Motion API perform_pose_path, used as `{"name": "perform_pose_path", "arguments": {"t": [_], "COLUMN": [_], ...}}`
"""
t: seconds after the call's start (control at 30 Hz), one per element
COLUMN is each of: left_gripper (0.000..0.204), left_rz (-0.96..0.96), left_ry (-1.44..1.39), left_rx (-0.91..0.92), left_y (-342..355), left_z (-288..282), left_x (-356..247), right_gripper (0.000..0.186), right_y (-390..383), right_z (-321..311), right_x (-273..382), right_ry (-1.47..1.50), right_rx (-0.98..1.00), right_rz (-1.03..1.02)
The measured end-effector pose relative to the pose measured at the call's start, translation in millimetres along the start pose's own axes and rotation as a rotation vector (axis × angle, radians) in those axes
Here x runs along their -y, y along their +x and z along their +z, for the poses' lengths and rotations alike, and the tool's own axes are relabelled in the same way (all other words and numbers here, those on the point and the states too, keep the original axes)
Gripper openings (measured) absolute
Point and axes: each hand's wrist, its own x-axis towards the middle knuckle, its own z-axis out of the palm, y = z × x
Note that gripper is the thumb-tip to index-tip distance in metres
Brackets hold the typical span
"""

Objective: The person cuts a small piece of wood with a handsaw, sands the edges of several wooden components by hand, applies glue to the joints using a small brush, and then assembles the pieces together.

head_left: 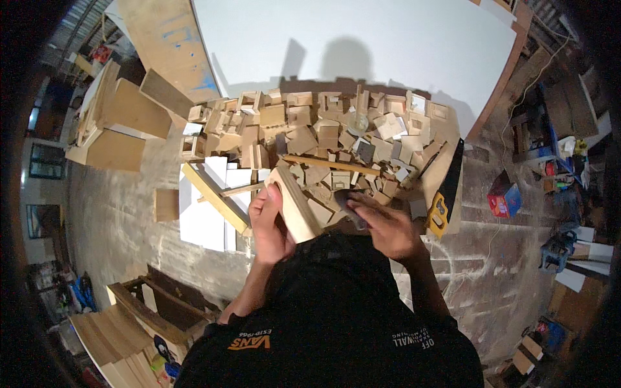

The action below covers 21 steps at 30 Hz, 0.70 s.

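Note:
My left hand (270, 233) is closed round a pale wooden block (296, 205), long and tilted, with a rounded opening near its upper end. To the right of the block, my right hand (388, 227) grips a dark, thin piece that looks like sandpaper (345, 199); it is slightly blurred and apart from the block. Beyond both hands lies a heap of small wooden offcuts and little box-like wooden pieces (301, 139). A long wooden strip (331, 165) rests across the heap.
A handsaw with a yellow handle (440, 210) lies at the table's right. White boards (204, 216) and a yellowish wooden bar (217, 197) are at the left. Behind the heap stands a large white panel (375, 39). A red and blue box (503, 197) sits on the floor.

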Motion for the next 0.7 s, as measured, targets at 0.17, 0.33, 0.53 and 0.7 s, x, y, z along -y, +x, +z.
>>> {"name": "perform_pose_path", "arguments": {"t": [0.17,0.33,0.53,0.7], "left_gripper": [0.045,0.045,0.056,0.042], "left_rz": [-0.342,-0.558,-0.239,0.049], "left_ry": [-0.167,-0.388,-0.243,-0.076], "left_rx": [0.092,0.306,0.38,0.376], "left_y": [-10,-13,-20,-14], "left_z": [16,15,4,-9], "left_x": [-34,-39,-17,12], "right_gripper": [0.056,0.046,0.046,0.053], "right_y": [20,50,68,69], "right_z": [-31,-19,-12,4], "right_x": [29,59,70,48], "right_ry": [-0.133,-0.027,-0.029,-0.074], "right_rx": [-0.215,-0.31,-0.015,-0.078], "right_rz": [0.019,-0.225,-0.521,-0.51]}}
